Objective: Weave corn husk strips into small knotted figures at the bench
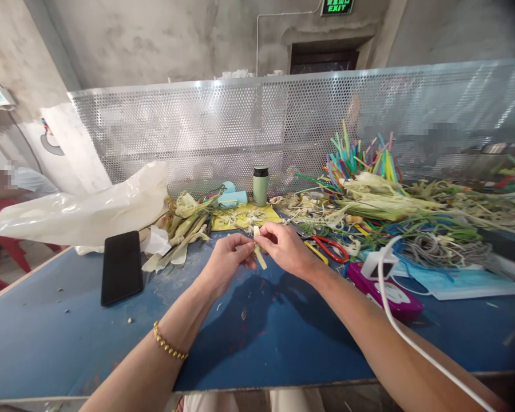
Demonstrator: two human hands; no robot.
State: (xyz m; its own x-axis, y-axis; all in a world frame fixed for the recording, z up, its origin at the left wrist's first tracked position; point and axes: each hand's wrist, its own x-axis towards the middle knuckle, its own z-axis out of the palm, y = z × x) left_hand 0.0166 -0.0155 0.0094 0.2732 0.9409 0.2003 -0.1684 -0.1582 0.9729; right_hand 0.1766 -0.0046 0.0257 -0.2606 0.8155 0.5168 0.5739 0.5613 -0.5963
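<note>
Both my hands meet over the blue table (68,337), a little above its surface. My left hand (228,258) and my right hand (284,247) are closed in a pinch on the same pale yellow strip of corn husk (258,252). The strip sticks up slightly between the fingertips and hangs down below them. A gold bead bracelet (168,345) is on my left wrist. Just behind the hands lies a yellow sheet (243,217) strewn with husk scraps.
A black phone (121,266) lies at the left, beside a white plastic bag (86,210) and husk leaves (184,230). A green bottle (260,186), red scissors (331,247), coloured straws (360,160), a purple device (386,292) with white cable and a perforated metal screen (257,126) surround the area. A person sits far left.
</note>
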